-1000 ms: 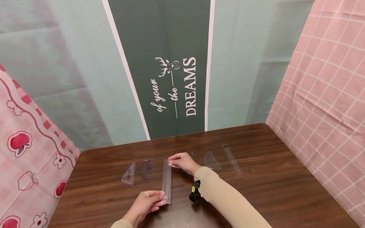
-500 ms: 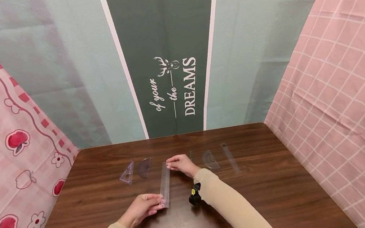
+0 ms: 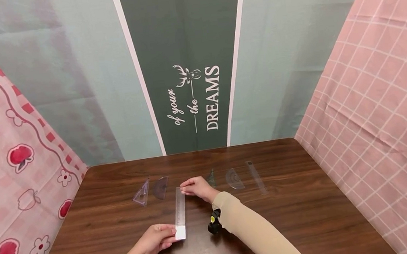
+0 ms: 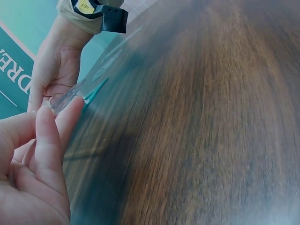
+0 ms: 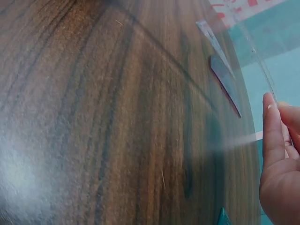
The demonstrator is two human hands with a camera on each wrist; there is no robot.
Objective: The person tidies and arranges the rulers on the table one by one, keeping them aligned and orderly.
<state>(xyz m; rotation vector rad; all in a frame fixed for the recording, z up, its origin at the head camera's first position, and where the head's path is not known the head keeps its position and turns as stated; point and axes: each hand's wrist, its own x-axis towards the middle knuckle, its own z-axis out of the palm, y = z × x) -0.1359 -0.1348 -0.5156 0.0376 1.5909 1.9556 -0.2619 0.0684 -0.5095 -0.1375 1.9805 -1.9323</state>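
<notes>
While the left hand (image 3: 155, 242) pinches the near end of a clear ruler (image 3: 180, 211) and the right hand (image 3: 198, 188) pinches its far end, the ruler hangs above the table (image 3: 306, 219), pointing away from the person. Compared with a second ago, it is nearer the person and a little further left, both hands having come with it, and its near end now shines white with glare. A green triangle (image 3: 211, 179), mostly hidden behind the right hand then, now shows more plainly just beyond it. The other things on the table lie where they did. Counted by kind, there are two rulers, one held and a second ruler (image 3: 256, 177) lying at the right; two protractors, a purple protractor (image 3: 161, 188) left of the held ruler and a clear protractor (image 3: 234, 178) between the green triangle and the ruler at the right; and two triangles, the green one and a purple triangle (image 3: 144, 188) at the far left of the row. Three cloths hang around the table: a pink apple cloth (image 3: 21, 157), a green lettered cloth (image 3: 180, 28) and a pink checked cloth (image 3: 378, 87).
</notes>
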